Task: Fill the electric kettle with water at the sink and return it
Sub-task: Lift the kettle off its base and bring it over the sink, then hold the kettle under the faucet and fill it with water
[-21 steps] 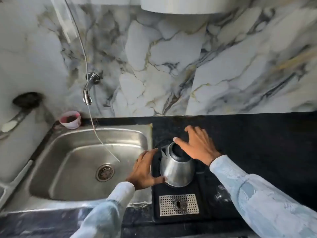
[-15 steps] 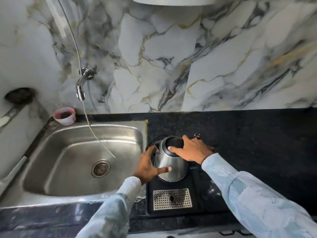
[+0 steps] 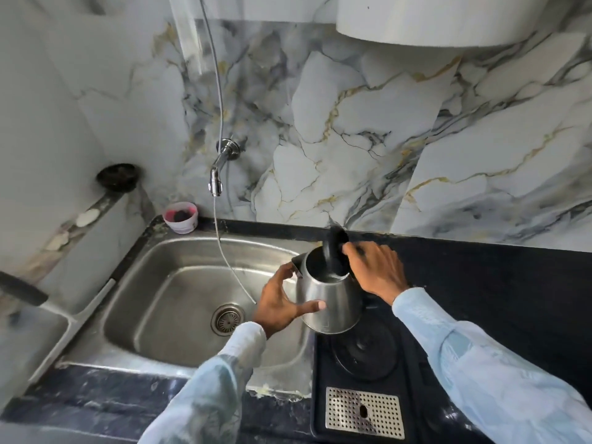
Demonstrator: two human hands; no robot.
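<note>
Two hands hold the kettle [image 3: 330,302], which is lifted clear of its round black base [image 3: 365,352] and sits above the right edge of the sink [image 3: 179,302]. Left hand [image 3: 282,304]: wrapped around the steel body, thumb across the front. Right hand [image 3: 376,272]: closed on the handle side at the rim, beside the raised black lid [image 3: 334,251]. Spout points left, toward the tap [image 3: 221,168]. A perforated drip grate [image 3: 363,413] lies in front of the base.

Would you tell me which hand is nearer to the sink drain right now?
Left. The left hand grips the kettle body just right of the drain; the right hand is farther right, at the kettle's handle.
</note>
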